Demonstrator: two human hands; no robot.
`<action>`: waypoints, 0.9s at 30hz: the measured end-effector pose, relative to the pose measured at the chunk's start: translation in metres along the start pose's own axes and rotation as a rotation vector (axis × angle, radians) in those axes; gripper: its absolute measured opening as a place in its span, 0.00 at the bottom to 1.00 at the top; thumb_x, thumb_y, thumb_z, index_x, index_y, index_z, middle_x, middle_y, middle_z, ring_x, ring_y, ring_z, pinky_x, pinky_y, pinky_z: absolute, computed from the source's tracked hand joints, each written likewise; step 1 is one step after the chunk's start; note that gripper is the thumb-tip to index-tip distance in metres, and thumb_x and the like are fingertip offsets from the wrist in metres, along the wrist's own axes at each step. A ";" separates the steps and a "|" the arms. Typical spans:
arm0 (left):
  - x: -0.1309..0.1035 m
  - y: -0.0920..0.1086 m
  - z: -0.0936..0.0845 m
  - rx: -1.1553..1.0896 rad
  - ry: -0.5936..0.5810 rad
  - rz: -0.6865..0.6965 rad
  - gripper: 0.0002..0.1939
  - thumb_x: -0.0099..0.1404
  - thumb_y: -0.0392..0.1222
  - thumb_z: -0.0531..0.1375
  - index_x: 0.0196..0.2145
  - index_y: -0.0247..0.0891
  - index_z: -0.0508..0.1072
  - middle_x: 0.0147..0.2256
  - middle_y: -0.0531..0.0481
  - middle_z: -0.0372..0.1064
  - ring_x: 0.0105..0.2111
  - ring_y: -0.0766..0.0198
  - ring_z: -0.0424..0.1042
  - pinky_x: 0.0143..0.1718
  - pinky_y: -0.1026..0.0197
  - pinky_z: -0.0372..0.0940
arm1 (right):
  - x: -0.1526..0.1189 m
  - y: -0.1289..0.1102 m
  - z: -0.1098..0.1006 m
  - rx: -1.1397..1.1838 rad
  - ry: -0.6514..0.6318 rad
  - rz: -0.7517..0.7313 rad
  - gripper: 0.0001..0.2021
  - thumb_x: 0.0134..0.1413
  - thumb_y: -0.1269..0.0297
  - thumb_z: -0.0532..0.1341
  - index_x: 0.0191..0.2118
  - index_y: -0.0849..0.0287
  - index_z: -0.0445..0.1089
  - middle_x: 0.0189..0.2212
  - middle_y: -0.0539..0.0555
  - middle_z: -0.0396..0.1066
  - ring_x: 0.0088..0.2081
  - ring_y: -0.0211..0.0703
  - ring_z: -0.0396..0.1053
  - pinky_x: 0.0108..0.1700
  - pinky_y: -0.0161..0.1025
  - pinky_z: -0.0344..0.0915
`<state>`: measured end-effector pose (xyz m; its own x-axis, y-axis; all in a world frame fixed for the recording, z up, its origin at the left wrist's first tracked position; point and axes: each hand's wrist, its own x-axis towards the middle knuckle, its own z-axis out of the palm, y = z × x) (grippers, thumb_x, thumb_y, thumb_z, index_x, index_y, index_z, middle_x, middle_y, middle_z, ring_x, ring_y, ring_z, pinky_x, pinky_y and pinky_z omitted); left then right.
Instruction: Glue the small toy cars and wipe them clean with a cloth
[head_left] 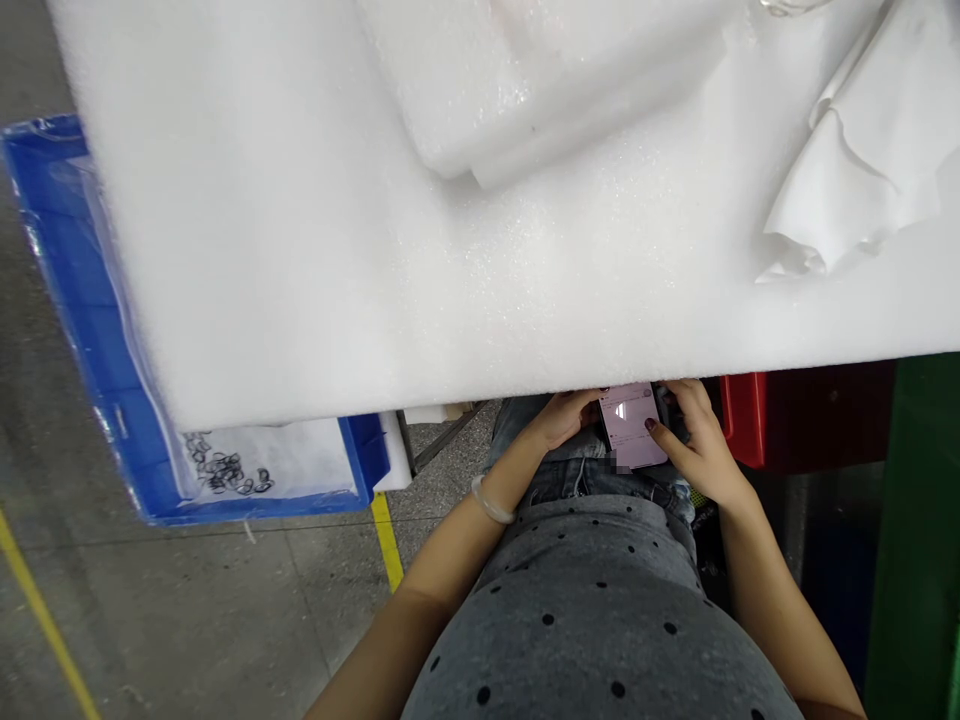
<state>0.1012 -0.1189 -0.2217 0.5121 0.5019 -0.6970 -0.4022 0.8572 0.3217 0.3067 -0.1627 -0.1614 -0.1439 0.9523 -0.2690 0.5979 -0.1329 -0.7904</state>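
Note:
A smartphone (628, 415) with a lit, pinkish screen is held low over my lap, just below the edge of the white foam-covered table. My left hand (564, 417) grips its left side, the fingertips partly hidden by the foam edge. On the other side my right hand (701, 445) is closed around the phone, its thumb lying on the screen. A pale bangle (491, 502) circles my left wrist.
White foam (300, 250) covers the table, with a thick foam block (570, 90) and a crumpled white sheet (862, 180) on top. At left, a blue bin (97, 330) holds several small dark rings (225, 472). A red bin (810, 415) is at right, beside a green panel (919, 530).

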 end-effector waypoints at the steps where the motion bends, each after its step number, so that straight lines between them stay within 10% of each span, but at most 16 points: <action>1: 0.000 0.000 0.000 0.001 -0.005 0.001 0.23 0.49 0.47 0.74 0.42 0.36 0.79 0.46 0.42 0.79 0.54 0.45 0.72 0.55 0.46 0.63 | 0.001 0.000 0.000 0.000 -0.001 0.006 0.24 0.64 0.59 0.58 0.64 0.49 0.58 0.58 0.60 0.60 0.60 0.59 0.60 0.59 0.60 0.63; 27: -0.005 0.002 -0.001 0.098 -0.054 0.008 0.25 0.45 0.42 0.77 0.42 0.35 0.80 0.45 0.41 0.79 0.54 0.44 0.71 0.59 0.44 0.61 | 0.002 0.001 -0.006 0.004 -0.046 -0.058 0.29 0.59 0.63 0.60 0.65 0.47 0.56 0.58 0.59 0.59 0.58 0.58 0.61 0.57 0.56 0.66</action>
<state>0.0967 -0.1197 -0.2182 0.5502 0.5116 -0.6599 -0.3311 0.8592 0.3900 0.3120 -0.1592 -0.1590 -0.2142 0.9450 -0.2471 0.5846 -0.0787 -0.8075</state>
